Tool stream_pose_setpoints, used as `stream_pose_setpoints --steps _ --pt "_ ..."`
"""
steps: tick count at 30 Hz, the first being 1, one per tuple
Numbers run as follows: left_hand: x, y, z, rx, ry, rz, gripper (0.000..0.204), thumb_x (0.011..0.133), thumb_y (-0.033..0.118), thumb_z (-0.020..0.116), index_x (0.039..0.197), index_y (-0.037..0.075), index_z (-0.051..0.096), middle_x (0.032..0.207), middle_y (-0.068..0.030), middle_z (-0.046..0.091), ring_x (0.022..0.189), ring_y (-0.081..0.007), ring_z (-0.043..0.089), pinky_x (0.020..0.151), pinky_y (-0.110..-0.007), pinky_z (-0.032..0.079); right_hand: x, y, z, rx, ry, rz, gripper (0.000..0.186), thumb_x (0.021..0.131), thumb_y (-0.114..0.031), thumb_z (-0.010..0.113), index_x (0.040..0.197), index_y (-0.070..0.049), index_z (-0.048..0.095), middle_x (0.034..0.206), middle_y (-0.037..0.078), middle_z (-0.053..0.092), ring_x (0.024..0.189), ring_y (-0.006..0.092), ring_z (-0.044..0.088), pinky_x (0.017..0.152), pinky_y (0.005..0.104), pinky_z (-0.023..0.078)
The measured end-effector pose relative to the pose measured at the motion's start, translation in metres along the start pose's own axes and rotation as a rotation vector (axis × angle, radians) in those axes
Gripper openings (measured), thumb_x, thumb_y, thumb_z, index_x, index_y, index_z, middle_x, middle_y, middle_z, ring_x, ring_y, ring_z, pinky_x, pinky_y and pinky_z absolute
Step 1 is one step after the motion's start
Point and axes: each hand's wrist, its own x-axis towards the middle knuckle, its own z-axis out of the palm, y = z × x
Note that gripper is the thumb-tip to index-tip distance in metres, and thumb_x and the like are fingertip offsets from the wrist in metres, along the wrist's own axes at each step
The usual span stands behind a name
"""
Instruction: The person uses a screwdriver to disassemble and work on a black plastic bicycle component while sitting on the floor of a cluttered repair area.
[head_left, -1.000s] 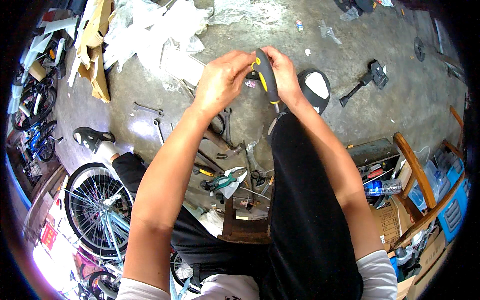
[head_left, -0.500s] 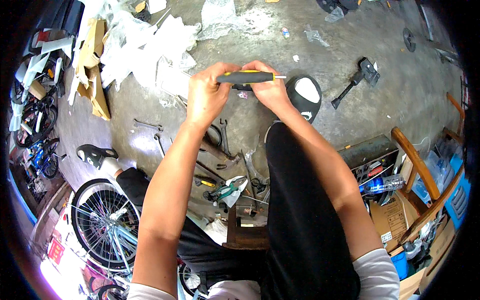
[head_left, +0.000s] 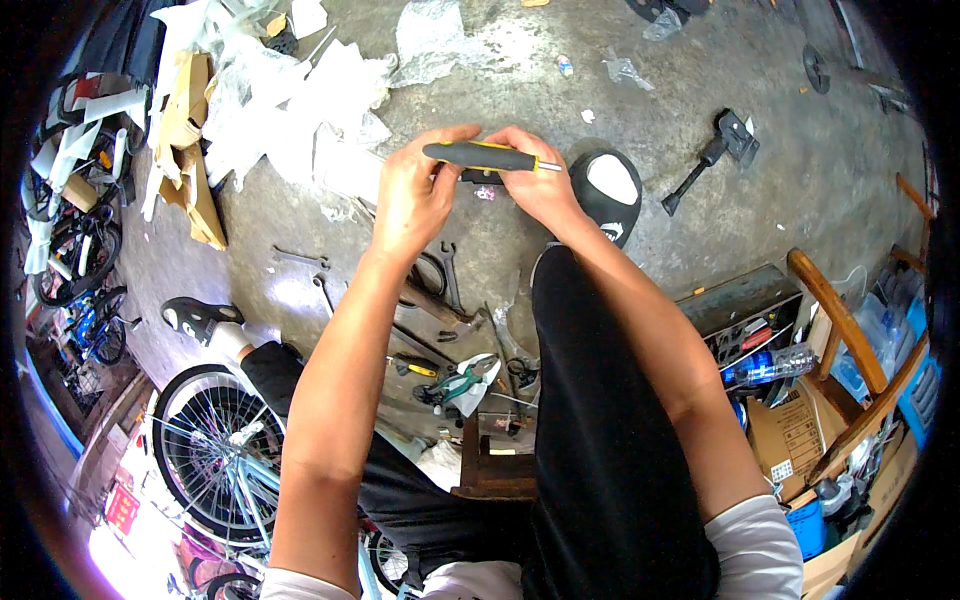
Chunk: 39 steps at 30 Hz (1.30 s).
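A screwdriver [head_left: 480, 156] with a black and yellow handle lies across both hands, its short metal shank pointing right. My left hand [head_left: 412, 190] is closed around the handle's left end, thumb below it. My right hand [head_left: 535, 185] is closed behind the shank end, its fingertips partly hidden by the handle. Between the hands, under the screwdriver, shows a small dark part [head_left: 482, 177]; what the right fingers grip is hidden. Beyond the right wrist is my black shoe [head_left: 608, 195].
Wrenches [head_left: 450, 275], a hammer [head_left: 435, 300] and green-handled pliers [head_left: 462, 382] lie on the floor between my legs. White plastic wrap [head_left: 330, 95] and cardboard [head_left: 185, 120] lie far left. A bicycle wheel [head_left: 215, 450] stands near left. Right are a black bracket-like part [head_left: 735, 138], wooden chair [head_left: 835, 320] and bottle [head_left: 770, 365].
The screwdriver has tilted, its shank end now lower, and shifted slightly left. Both hands stay almost in place; the whole view has moved a little.
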Motion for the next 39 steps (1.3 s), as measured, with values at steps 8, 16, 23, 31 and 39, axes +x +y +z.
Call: stream_pose_setpoints --steps 8,16,23,31,39 --pt "0.000 0.001 -0.006 0.125 -0.031 -0.160 0.017 0.087 0.016 0.079 0.103 0.009 0.080 0.092 -0.0084 0.077 0.077 -0.0181 0.074 0.070 -0.032 0.056 0.005 0.000 0.003 0.005 -0.029 0.081 0.017 0.090 -0.016 0.067 0.104 -0.009 0.072 0.092 0.012 0.074 0.086 0.0308 0.073 0.076 0.0431 0.056" --pt "-0.001 0.007 -0.008 0.029 0.011 -0.102 0.023 0.085 0.022 0.083 0.096 0.004 0.075 0.080 -0.0072 0.073 0.066 -0.0179 0.067 0.065 -0.030 0.053 0.013 -0.002 0.015 -0.162 -0.043 -0.108 0.019 0.085 -0.016 0.071 0.103 -0.013 0.070 0.092 0.008 0.071 0.087 0.0297 0.071 0.078 0.0452 0.053" --pt "0.006 0.007 -0.001 0.210 -0.110 0.129 0.011 0.087 0.010 0.078 0.093 0.004 0.069 0.083 -0.0130 0.070 0.073 -0.0200 0.070 0.069 -0.036 0.054 0.016 0.001 0.019 -0.245 -0.059 -0.285 0.027 0.080 -0.019 0.074 0.106 -0.018 0.066 0.096 0.005 0.067 0.097 0.0286 0.068 0.085 0.0457 0.046" --pt "-0.011 -0.001 -0.010 -0.166 0.034 -0.228 0.012 0.093 0.003 0.074 0.105 0.000 0.076 0.096 -0.0054 0.077 0.082 -0.0101 0.067 0.074 -0.027 0.055 0.018 -0.002 0.025 -0.307 -0.109 -0.184 0.024 0.084 -0.025 0.078 0.105 -0.021 0.068 0.094 0.003 0.066 0.092 0.0263 0.068 0.084 0.0441 0.045" --pt "-0.012 0.018 0.002 0.171 -0.195 0.107 0.018 0.083 0.001 0.074 0.100 0.006 0.074 0.096 -0.0121 0.073 0.088 -0.0284 0.073 0.081 -0.033 0.057 0.020 0.005 0.022 -0.181 -0.113 -0.348 0.030 0.081 -0.027 0.077 0.108 -0.019 0.066 0.095 0.004 0.066 0.097 0.0271 0.067 0.084 0.0445 0.045"
